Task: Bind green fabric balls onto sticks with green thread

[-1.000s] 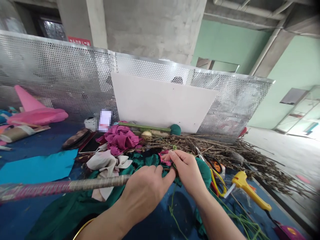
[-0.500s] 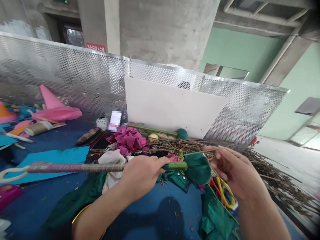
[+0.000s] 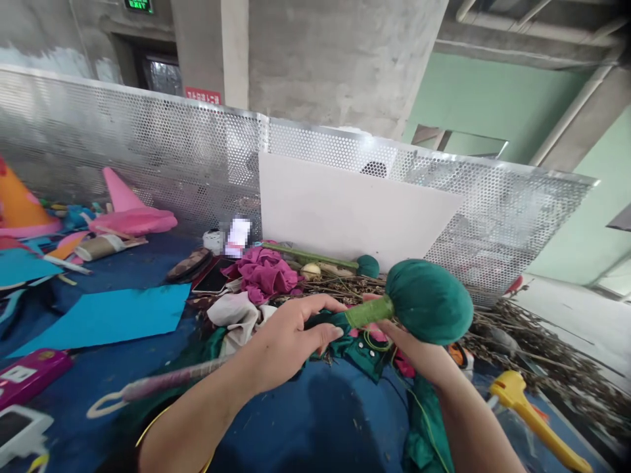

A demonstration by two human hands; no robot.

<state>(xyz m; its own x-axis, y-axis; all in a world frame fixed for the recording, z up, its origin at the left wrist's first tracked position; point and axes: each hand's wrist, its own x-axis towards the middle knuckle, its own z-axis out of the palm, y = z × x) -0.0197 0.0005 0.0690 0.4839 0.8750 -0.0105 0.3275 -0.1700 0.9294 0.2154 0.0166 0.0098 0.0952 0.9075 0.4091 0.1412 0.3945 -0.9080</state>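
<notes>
A drumstick-like stick with a round, dark green cloth-covered head (image 3: 428, 302) crosses in front of me, tilted up to the right. Light green cord (image 3: 369, 312) is wound round its neck. My left hand (image 3: 290, 338) is closed round the stick just left of that winding. Beyond my left forearm the wrapped handle (image 3: 172, 380) shows, ending in a pale loop. My right hand (image 3: 411, 345) reaches under the head to the neck, fingers curled at the winding with green cord beside them; its fingertips are mostly hidden. Green cloth (image 3: 426, 420) hangs below it.
Behind lie a magenta cloth (image 3: 266, 272), a phone (image 3: 211, 277), dry stems (image 3: 335, 289) and another green-headed stick (image 3: 367, 266). A blue sheet (image 3: 118, 315) is at left; a yellow-handled tool (image 3: 537, 420) sits lower right. A perforated metal screen (image 3: 197, 151) borders the table.
My right hand has moved left, from holding the cord stretched out right of the head to underneath the neck. The head has risen rightward and the handle end has dropped.
</notes>
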